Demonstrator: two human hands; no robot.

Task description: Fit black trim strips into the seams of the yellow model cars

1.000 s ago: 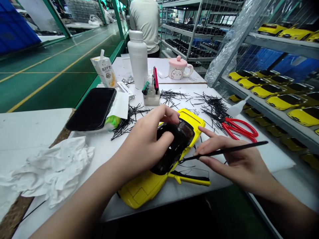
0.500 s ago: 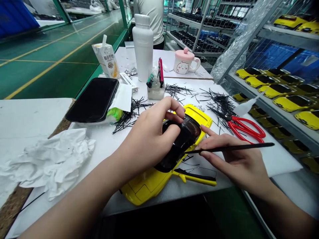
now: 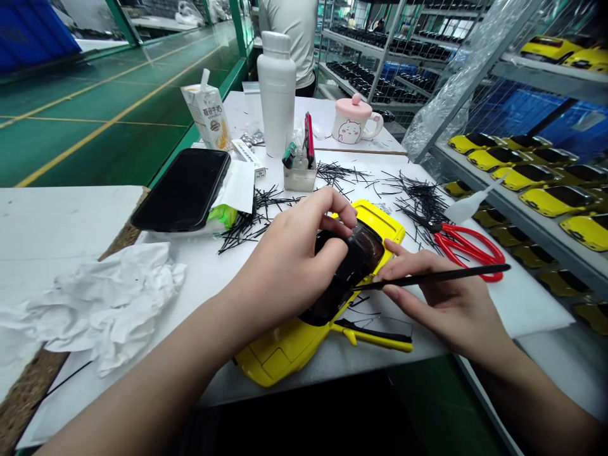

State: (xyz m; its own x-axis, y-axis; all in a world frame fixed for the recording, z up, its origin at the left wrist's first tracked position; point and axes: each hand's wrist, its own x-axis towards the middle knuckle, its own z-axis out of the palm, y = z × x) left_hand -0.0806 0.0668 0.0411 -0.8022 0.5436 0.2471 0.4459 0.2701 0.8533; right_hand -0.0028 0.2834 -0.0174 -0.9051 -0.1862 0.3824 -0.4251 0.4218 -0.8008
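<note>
In the head view, the yellow toy car (image 3: pixel 278 351) lies slantwise on the table (image 3: pixel 529 310), its long axis running from the near left to the far right; the left hand (image 3: pixel 304 247) reaches over it from the left, fingers bent across the black roof (image 3: pixel 350 269), thumb and forefinger a little apart; some of those fingertips are hidden, so I cannot tell whether they grip the car or only rest on it; the right hand (image 3: pixel 437 294) comes from the other side, thumb and fingers pinched on a thin black tool (image 3: pixel 437 277); the relation that seems to matter most is at that tool's tip, which points leftward, across the car's long axis, to the side edge of the roof; the open door (image 3: pixel 380 341) juts out to the right, nearer the body than the tool; the right hand is the nearer to that door, the left to the roof's middle.
</note>
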